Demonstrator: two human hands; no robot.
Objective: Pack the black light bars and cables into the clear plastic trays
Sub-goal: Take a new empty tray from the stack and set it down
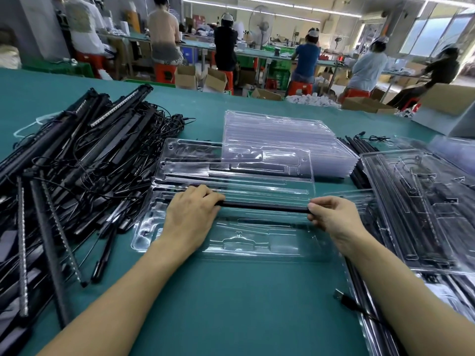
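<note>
A black light bar lies crosswise over the near clear plastic tray on the green table. My left hand grips the bar's left end with curled fingers. My right hand pinches its right end. Just beyond sits a second clear tray with a dark bar in one of its slots. A big tangled heap of black light bars and cables covers the table's left side.
A stack of empty clear trays stands behind the work area. Filled trays pile up at the right, with loose black bars beside them. A USB plug and cable lie near my right forearm. Several people work at benches beyond.
</note>
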